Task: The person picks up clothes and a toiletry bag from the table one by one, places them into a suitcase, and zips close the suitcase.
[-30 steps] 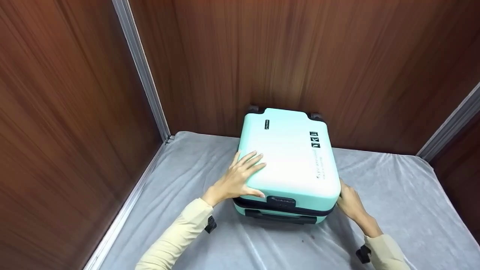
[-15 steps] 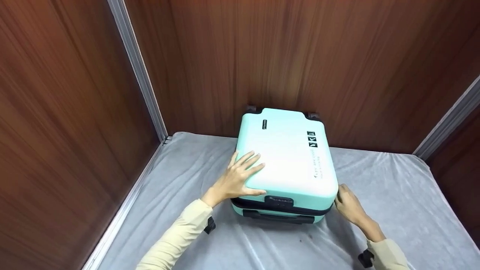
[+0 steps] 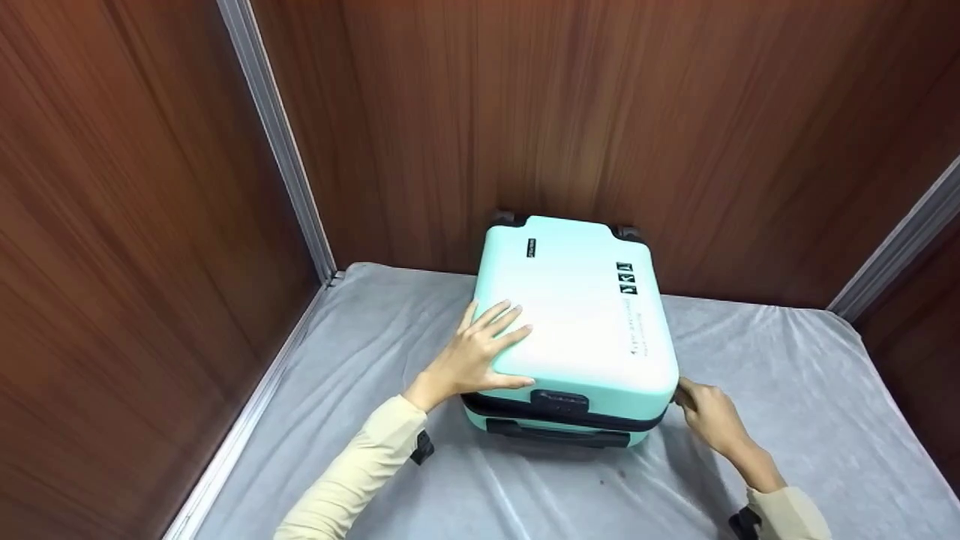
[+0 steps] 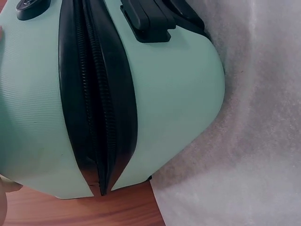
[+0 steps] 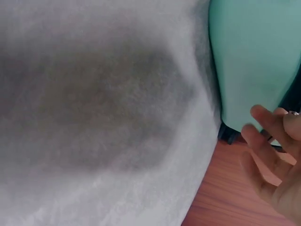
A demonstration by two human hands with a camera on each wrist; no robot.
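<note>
A mint-green hard-shell suitcase (image 3: 577,300) lies flat on the grey cloth, its wheels toward the back wall. With fingers spread, my left hand (image 3: 472,356) rests on the lid's near left corner, thumb along the front edge. Along the suitcase's front runs a black zipper (image 4: 101,103), its two rows of teeth parted in the left wrist view. My right hand (image 3: 712,416) is at the near right side, thumb and forefinger pinching a small metal zipper pull (image 5: 293,113), mostly hidden by the fingers. The other fingers are loosely bent.
A black combination lock (image 3: 559,403) and a black carry handle (image 3: 559,433) sit on the suitcase's front. Grey cloth (image 3: 360,337) covers the surface around it. Brown wood-grain panels (image 3: 420,135) with metal corner strips (image 3: 281,135) enclose the back and sides.
My right hand has moved toward me and slightly outward along the suitcase's right side. The left hand stays on the lid, and the suitcase lies as before.
</note>
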